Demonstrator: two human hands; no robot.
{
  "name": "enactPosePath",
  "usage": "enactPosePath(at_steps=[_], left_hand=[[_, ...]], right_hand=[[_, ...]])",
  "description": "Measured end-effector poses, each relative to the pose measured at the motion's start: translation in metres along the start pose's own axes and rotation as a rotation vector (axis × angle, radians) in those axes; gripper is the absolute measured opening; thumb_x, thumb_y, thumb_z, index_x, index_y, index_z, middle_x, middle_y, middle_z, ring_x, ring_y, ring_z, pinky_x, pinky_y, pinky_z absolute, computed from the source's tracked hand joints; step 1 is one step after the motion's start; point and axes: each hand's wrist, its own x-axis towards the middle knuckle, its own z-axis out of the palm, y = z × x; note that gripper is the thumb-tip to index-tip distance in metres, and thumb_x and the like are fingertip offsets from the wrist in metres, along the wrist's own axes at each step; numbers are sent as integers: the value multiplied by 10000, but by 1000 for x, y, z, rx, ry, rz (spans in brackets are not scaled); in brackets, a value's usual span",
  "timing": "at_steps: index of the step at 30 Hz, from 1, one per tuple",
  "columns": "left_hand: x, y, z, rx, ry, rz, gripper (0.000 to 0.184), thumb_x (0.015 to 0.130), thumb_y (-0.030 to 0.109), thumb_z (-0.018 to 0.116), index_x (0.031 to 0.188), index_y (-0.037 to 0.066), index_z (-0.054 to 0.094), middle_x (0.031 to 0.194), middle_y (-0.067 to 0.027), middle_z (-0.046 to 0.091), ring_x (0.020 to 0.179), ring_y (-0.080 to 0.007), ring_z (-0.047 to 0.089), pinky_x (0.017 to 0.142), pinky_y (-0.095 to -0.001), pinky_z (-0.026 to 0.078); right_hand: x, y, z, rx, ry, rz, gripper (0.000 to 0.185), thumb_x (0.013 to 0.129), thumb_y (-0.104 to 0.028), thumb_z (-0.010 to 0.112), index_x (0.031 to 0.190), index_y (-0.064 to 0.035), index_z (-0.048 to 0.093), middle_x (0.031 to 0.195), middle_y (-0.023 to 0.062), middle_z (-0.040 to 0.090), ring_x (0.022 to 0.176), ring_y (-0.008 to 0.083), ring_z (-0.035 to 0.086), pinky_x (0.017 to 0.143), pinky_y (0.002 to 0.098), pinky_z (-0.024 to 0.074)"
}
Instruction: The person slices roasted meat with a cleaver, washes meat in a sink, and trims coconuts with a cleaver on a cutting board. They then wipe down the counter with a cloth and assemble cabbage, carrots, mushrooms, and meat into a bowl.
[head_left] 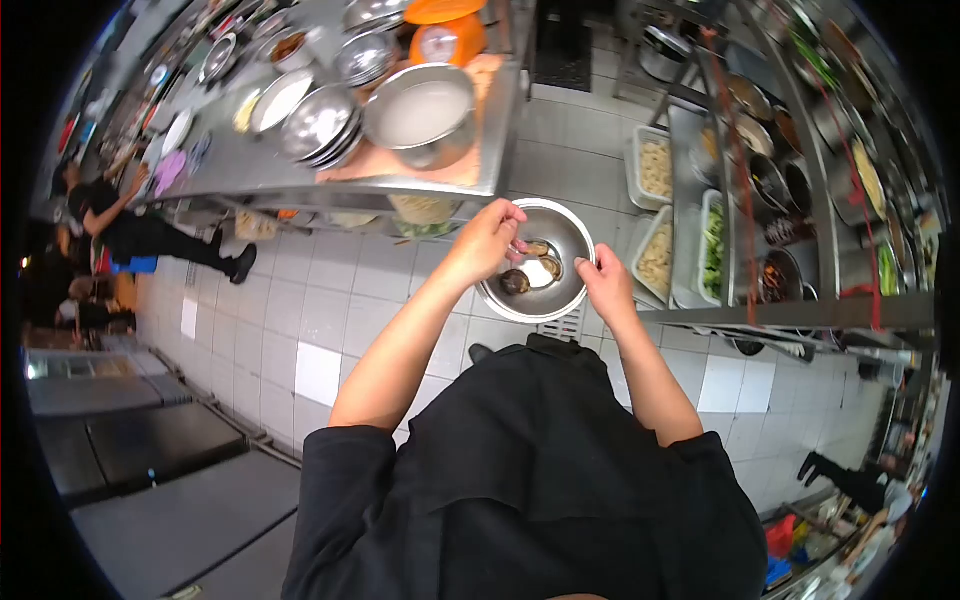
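A round steel bowl (572,222) is held up in front of my body, over the tiled floor. My right hand (608,284) grips its right rim, with the thumb over the edge. At the left rim, my left hand (488,242) has its fingers curled in over the inside of the bowl. A pinkish bit shows by those fingertips; whether it is food or a finger I cannot tell. Inside the bowl lie a dark brown, round piece of food (515,282) and a few lighter brown pieces (550,266), perhaps mushrooms.
Ahead on the left, a steel table (240,175) bears a large pot of whitish liquid (425,110), stacked steel bowls (320,125) and an orange scale (440,42). Rightward stands a rack (825,200) beside tubs of pale pieces (655,168). A person in black (120,220) is far left.
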Motion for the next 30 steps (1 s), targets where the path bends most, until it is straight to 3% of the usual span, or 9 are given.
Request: enactPosePath(at_steps=[6, 9, 11, 14, 18, 20, 22, 28, 30], left_hand=[[-59, 1, -123, -172, 159, 15, 168, 1032, 96, 451, 1134, 0, 544, 913, -72, 582, 831, -146, 672, 665, -288, 569], [-87, 9, -159, -105, 219, 44, 212, 1011, 149, 513, 1155, 6, 573, 977, -112, 642, 902, -200, 687, 745, -330, 565], [-103, 26, -180, 454, 73, 169, 269, 966, 191, 623, 1168, 13, 624, 1142, -135, 679, 1008, -229, 677, 864, -372, 545], [-107, 33, -215, 644, 270, 411, 287, 905, 239, 704, 1108, 38, 687, 1254, -141, 663, 1113, -315, 624, 953, -392, 495], [-115, 36, -286, 510, 762, 215, 259, 947, 230, 651, 1109, 28, 655, 1053, -105, 672, 974, -211, 629, 810, -323, 510], [-122, 31, -321, 497, 833, 69, 239, 967, 235, 629, 1091, 31, 640, 950, -83, 661, 904, -179, 620, 751, -313, 506], [-132, 18, -343, 322, 749, -291, 303, 990, 297, 616, 1057, 2, 608, 816, -86, 620, 775, -148, 616, 699, -327, 518], [-136, -2, -392, 25, 934, -160, 333, 1013, 319, 596, 996, -13, 607, 778, -19, 578, 694, -88, 507, 629, -263, 434], [-136, -12, -423, 73, 1046, -93, 317, 1019, 287, 583, 966, -25, 615, 805, -33, 571, 705, -100, 481, 641, -277, 427]], right_hand=[[16, -52, 109, 63, -136, -69, 234, 879, -256, 648, 858, -31, 591, 683, 62, 583, 635, 164, 533, 614, 340, 446], [26, -68, 147, 92, -259, -54, 241, 881, -259, 653, 857, -28, 590, 698, 49, 584, 650, 143, 527, 624, 328, 449], [37, -88, 172, 135, -319, -73, 248, 883, -261, 661, 851, -27, 584, 697, 41, 576, 663, 125, 520, 620, 324, 443], [56, -129, 198, 93, -406, -93, 260, 888, -251, 672, 819, -30, 555, 678, 36, 543, 656, 117, 482, 598, 324, 419], [91, -170, 242, 182, -497, -150, 268, 895, -229, 680, 791, -40, 519, 672, 7, 498, 654, 101, 436, 586, 307, 389], [115, -187, 268, 244, -547, -209, 251, 904, -204, 677, 800, -43, 515, 683, -10, 483, 660, 87, 421, 584, 288, 378], [132, -219, 289, 240, -598, -214, 246, 908, -221, 670, 832, -36, 527, 690, 5, 502, 652, 94, 435, 582, 294, 383], [168, -301, 355, 42, -694, -371, 257, 915, -210, 620, 1056, -2, 568, 809, 150, 610, 675, 262, 585, 634, 381, 471], [175, -322, 386, -15, -451, -789, 323, 906, -177, 620, 1176, -4, 582, 943, 202, 616, 777, 358, 627, 700, 438, 516]])
